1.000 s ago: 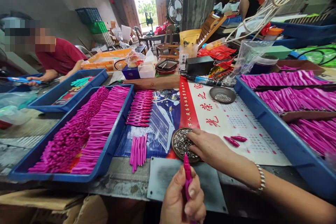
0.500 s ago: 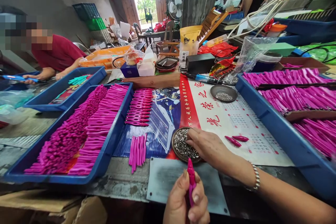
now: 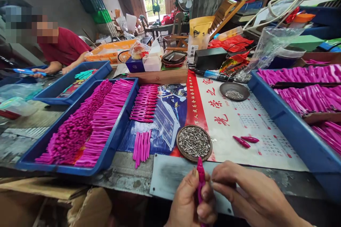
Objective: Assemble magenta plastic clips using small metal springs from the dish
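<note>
My left hand (image 3: 188,198) grips a slim, pointed magenta plastic piece (image 3: 200,175), tip up, at the bottom centre. Close to its right side, my right hand (image 3: 247,189) has thumb and index finger pinched together; whatever may be between them is too small to make out. Just beyond both hands is a round brown bowl (image 3: 186,157) full of small shiny metal pins (image 3: 193,141). A grey metal plate (image 3: 165,175) lies partly under my hands. To the right, two pointed magenta pieces (image 3: 241,142) rest on a printed calendar sheet (image 3: 226,152).
A blue tray (image 3: 102,161) of magenta strips stands left, another blue tray (image 3: 287,138) right. Between them lie a small group of strips (image 3: 142,147) and a row of assembled pieces (image 3: 144,103). A dark dish (image 3: 223,90) holds more metal bits. A person (image 3: 66,49) sits far left.
My right hand has left the bowl of pins and come down beside the magenta piece. My left hand still holds that piece, and the view has shifted slightly.
</note>
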Motion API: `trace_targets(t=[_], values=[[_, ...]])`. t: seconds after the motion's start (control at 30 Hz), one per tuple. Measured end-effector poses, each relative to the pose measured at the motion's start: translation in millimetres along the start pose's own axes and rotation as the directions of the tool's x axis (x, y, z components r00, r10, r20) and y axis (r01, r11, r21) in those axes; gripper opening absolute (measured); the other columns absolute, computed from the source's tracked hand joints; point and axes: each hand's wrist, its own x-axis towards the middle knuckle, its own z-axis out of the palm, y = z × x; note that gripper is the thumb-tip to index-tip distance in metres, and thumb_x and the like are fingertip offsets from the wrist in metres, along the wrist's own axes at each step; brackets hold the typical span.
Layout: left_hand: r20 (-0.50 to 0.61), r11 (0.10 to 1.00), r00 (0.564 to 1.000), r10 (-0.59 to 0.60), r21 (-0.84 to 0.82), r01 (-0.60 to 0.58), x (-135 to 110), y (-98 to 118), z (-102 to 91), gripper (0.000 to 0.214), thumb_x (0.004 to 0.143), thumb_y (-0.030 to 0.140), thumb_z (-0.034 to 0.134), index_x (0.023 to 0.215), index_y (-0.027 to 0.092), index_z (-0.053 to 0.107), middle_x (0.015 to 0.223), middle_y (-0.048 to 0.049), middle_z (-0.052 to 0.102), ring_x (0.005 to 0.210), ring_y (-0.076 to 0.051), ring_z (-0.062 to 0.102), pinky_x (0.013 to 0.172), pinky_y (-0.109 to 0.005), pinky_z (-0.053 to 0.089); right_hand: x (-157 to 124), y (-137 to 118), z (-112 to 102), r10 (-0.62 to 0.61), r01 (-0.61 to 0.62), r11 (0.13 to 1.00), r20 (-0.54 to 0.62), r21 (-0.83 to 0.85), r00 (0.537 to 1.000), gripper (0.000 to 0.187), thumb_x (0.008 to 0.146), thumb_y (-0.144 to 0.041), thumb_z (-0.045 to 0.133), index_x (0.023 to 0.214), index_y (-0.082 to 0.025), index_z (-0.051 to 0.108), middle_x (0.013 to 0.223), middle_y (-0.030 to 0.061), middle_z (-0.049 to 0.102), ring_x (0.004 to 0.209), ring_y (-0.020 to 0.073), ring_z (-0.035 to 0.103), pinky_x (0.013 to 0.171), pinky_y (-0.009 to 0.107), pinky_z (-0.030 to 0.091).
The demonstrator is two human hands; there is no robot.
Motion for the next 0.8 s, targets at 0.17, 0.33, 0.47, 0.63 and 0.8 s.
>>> trace_targets(t=[0.17,0.33,0.47,0.63,0.8], values=[[0.028,0.994,0.997,0.072,0.079,-0.074,0,-8,5.3,0.042,0.070,0.051,0.080,0.074,0.018,0.055,0.051,0.0082,0.051,0.030,0.000,0.027,0.030,-0.013,0.019,-12,3,13,-0.084,0.083,0.996,-0.133,-0.013,0.988,0.012,0.098,-0.018,0.055,0.088,-0.023,0.059,0.087,0.0002,0.067,0.070,0.0096,0.068,0.064,0.014,0.053],[0.043,0.984,0.995,0.089,0.151,-0.095,-4,-13,6.0,0.043,0.074,0.056,0.074,0.078,0.019,0.052,0.052,0.0084,0.050,0.029,0.000,0.026,0.029,-0.013,0.018,-15,4,21,-0.080,0.075,0.997,-0.204,-0.034,0.976,0.012,0.095,-0.015,0.057,0.087,-0.022,0.061,0.085,0.0029,0.064,0.065,0.0110,0.067,0.059,0.014,0.055],[0.098,0.971,0.990,0.097,0.207,-0.116,-4,-15,3.9,0.043,0.079,0.058,0.068,0.076,0.020,0.048,0.049,0.0087,0.047,0.028,-0.002,0.025,0.028,-0.014,0.017,-13,-1,21,-0.065,0.076,0.996,-0.215,0.041,0.974,0.013,0.095,-0.016,0.058,0.085,-0.022,0.062,0.084,0.0024,0.065,0.060,0.0093,0.067,0.056,0.012,0.056],[0.218,0.965,0.970,0.108,0.211,-0.154,-4,-18,1.2,0.036,0.086,0.054,0.062,0.080,0.020,0.049,0.051,0.0085,0.048,0.028,-0.002,0.024,0.029,-0.014,0.020,-11,-7,20,-0.044,0.073,0.992,-0.256,0.105,0.966,0.014,0.097,-0.019,0.057,0.084,-0.022,0.064,0.083,0.0027,0.067,0.061,0.0113,0.071,0.056,0.012,0.058],[0.236,0.977,0.968,0.084,0.172,-0.127,-4,-21,-0.8,0.034,0.085,0.052,0.065,0.081,0.021,0.050,0.055,0.0077,0.053,0.029,-0.002,0.026,0.031,-0.014,0.026,-14,-9,20,-0.041,0.060,0.997,-0.329,0.045,0.943,0.021,0.100,-0.030,0.055,0.081,-0.023,0.063,0.081,0.0021,0.066,0.064,0.0106,0.071,0.058,0.010,0.058]])
